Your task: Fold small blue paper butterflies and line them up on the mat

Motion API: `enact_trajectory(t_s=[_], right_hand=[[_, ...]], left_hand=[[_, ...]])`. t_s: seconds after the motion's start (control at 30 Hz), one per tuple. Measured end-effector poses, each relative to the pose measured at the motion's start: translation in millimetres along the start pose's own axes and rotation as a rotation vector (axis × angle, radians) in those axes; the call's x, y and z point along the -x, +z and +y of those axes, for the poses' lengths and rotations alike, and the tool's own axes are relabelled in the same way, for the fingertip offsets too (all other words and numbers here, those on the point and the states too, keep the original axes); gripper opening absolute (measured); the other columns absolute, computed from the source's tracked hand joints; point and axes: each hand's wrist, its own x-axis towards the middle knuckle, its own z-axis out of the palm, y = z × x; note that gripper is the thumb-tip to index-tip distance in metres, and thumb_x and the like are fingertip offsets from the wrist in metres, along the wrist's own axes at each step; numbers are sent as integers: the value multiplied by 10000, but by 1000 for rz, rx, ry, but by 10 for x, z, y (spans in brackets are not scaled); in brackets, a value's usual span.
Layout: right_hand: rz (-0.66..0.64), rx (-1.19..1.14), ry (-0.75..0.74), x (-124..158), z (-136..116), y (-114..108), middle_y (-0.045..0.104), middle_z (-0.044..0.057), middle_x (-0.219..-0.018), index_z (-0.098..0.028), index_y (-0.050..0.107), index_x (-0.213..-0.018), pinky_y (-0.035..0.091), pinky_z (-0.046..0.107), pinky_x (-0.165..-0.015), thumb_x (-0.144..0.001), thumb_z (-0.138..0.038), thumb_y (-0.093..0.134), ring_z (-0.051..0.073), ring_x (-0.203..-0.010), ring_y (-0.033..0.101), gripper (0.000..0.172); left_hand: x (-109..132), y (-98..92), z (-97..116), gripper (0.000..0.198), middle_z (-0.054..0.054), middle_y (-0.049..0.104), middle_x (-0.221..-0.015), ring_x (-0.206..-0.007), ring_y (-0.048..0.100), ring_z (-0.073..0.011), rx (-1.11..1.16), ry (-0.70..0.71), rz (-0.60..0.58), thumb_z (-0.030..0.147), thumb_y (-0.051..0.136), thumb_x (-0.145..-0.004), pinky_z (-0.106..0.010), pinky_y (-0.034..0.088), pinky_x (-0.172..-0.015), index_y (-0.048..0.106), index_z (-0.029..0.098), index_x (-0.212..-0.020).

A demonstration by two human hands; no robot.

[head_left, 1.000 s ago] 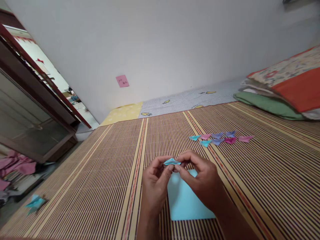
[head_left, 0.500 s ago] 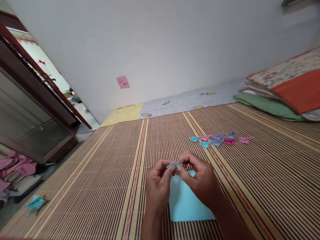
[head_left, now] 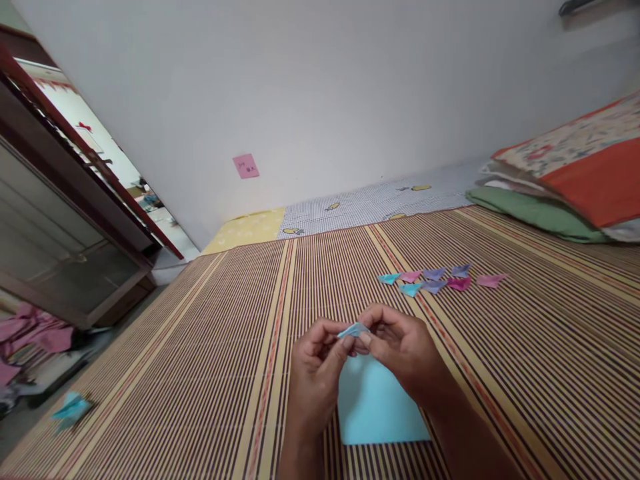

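Observation:
A small folded piece of light-blue paper (head_left: pixel 354 329) is pinched between both hands. My left hand (head_left: pixel 319 360) grips its left side between thumb and forefinger. On the opposite side, my right hand (head_left: pixel 400 350) holds it with thumb and fingertips. Below the hands, a flat light-blue sheet (head_left: pixel 383 407) lies on the striped mat, its upper part covered by my fingers. Beyond my right hand sit several small folded paper pieces in two rows, among them a blue one (head_left: pixel 411 289), a magenta one (head_left: pixel 459 284) and a pink one (head_left: pixel 493 281).
The striped mat (head_left: pixel 200 360) covers the bed surface up to the patterned sheet by the wall. Folded bedding (head_left: pixel 590 173) is stacked at the right. A crumpled blue paper (head_left: pixel 73 408) lies near the left edge. A pink note (head_left: pixel 246 166) is on the wall.
The folded paper has tilted and shows more of its face. My right thumb and fingers have shifted slightly to the right along it. The laid-out pieces stay put.

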Motion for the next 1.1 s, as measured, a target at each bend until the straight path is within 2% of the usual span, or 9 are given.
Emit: enact_trajectory(t_s=[0.13, 0.23, 0.37, 0.5, 0.63, 0.8, 1.0, 1.1], right_hand=[[19, 114, -64, 5, -26, -8, 602, 5, -781, -204, 629, -834, 498, 312, -683, -860, -206, 652, 169, -737, 592, 34], [27, 189, -92, 11, -23, -38, 610, 3, -813, -213, 645, -895, 492, 301, -681, -860, -196, 665, 160, -737, 587, 43], [44, 254, -118, 19, -39, -48, 622, -9, -826, -230, 658, -977, 495, 286, -690, -858, -207, 708, 145, -733, 590, 131], [55, 258, -103, 18, -88, -6, 618, -22, -754, -223, 647, -978, 507, 289, -662, -904, -240, 661, 142, -676, 605, 77], [112, 345, -141, 10, -81, 27, 627, -25, -744, -215, 648, -945, 497, 281, -630, -889, -206, 646, 137, -639, 602, 57], [208, 524, -277, -4, -58, 37, 641, 1, -799, -206, 648, -908, 479, 288, -643, -885, -162, 623, 154, -699, 594, 55], [169, 591, -434, -11, -95, 43, 619, 9, -828, -203, 630, -828, 461, 274, -656, -905, -103, 596, 143, -724, 573, 131], [132, 605, -425, -12, -91, 19, 597, 8, -824, -197, 620, -821, 455, 272, -665, -904, -80, 586, 143, -738, 566, 147]], left_hand=[[-10, 10, 2, 58, -12, 751, -814, -767, 688, -124, 21, 4, -8, 237, 719, -888, -213, 523, -728, 709, 186, -915], [-16, 26, 29, 132, -14, 743, -854, -776, 673, -121, 70, -12, -25, 255, 737, -873, -218, 521, -738, 700, 189, -981], [-20, 47, 51, 140, -9, 694, -798, -694, 609, -101, 67, 22, -24, 300, 673, -925, -208, 499, -671, 695, 174, -980], [-33, 67, 29, 149, -21, 693, -779, -673, 615, -115, 100, 22, -60, 305, 630, -953, -224, 488, -638, 674, 170, -999], [-55, 67, -9, 135, -21, 695, -794, -675, 621, -113, 98, 2, -63, 294, 630, -953, -224, 479, -640, 663, 170, -996], [-63, 54, -12, 148, -12, 668, -786, -662, 625, -118, 70, -54, -103, 289, 650, -935, -236, 464, -630, 661, 167, -1017], [-63, 66, -11, 213, -21, 656, -721, -648, 607, -136, 36, -77, -133, 351, 566, -985, -249, 442, -599, 657, 160, -962], [-60, 45, -11, 218, -36, 684, -811, -698, 627, -143, -7, -80, -65, 358, 581, -976, -247, 455, -611, 650, 178, -1077]])
